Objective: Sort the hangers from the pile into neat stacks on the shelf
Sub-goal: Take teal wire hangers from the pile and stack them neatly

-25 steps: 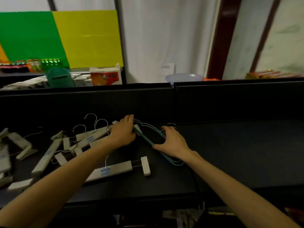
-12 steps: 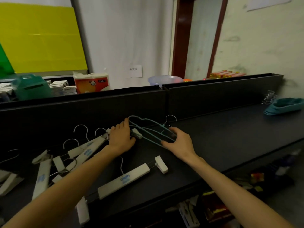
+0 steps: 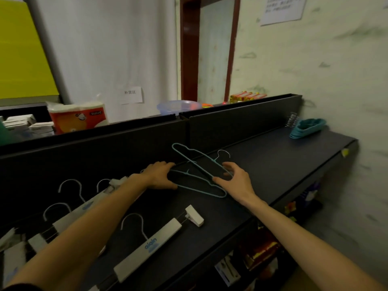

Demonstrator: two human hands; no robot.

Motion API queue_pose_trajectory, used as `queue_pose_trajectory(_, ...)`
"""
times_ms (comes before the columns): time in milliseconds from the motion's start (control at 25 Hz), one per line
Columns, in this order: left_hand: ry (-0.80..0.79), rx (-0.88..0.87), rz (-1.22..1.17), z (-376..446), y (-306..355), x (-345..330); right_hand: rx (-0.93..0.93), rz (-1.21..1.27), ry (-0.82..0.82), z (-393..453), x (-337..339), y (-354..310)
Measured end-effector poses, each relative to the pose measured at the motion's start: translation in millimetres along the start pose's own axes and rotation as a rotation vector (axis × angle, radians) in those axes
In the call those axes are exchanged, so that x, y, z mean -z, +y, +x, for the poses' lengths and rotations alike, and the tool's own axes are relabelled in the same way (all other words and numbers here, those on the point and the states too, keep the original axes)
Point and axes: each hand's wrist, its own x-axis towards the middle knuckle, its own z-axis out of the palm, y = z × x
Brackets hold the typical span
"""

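Your right hand [image 3: 237,181] curls its fingers and thumb around the near ends of the teal wire hangers [image 3: 197,171], which tilt up off the dark shelf [image 3: 273,169]. Your left hand [image 3: 160,175] holds their other side, fingers bent over the wire, thumb below.

Edges: the shelf's raised back panel [image 3: 231,122] stands just behind the hangers; the front lip runs near your right wrist. Rightward the shelf surface lies bare up to a stack of teal hangers [image 3: 307,128] at the far end, against the wall.

Left: white clip hangers [image 3: 79,208] lie in a loose pile under your left forearm; one more, labelled in blue [image 3: 151,244], lies near the front edge.
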Motion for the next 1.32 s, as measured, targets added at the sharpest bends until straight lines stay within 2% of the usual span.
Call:
queue_pose_trajectory(200, 0.224, -0.065, -0.081, 17.4, 1.6, 11.6, 0.005, 0.064, 0.092, 7.8, 43.7, 17.4)
queue_pose_trajectory(360, 0.373, -0.049, -0.158, 32.3, 35.8, 15.5, -0.011, 0.111, 0.167, 21.5, 77.8, 29.0)
queue_pose_trajectory(560, 0.55, -0.041, -0.222, 77.1, 125.5, 14.7, 0.018, 0.032, 0.236, 43.5, 142.7, 78.8)
queue_pose_trajectory(840, 0.628, 0.092, -0.481, 180.1, 302.3, 17.9, 0.116, -0.104, 0.195, 94.9, 311.5, 190.7)
queue_pose_trajectory(1080, 0.693, 0.13, -0.601, 263.0, 439.1, 25.3, 0.174, -0.305, 0.084, 151.1, 442.2, 274.8)
queue_pose_trajectory(1240, 0.733, 0.166, -0.642, 327.5, 483.1, 46.8, 0.266, -0.7, 0.065, 205.7, 489.3, 309.5)
queue_pose_trajectory(1320, 0.75, 0.182, -0.72, 361.4, 496.5, 53.1, 0.305, -0.808, 0.045, 237.8, 502.0, 324.1)
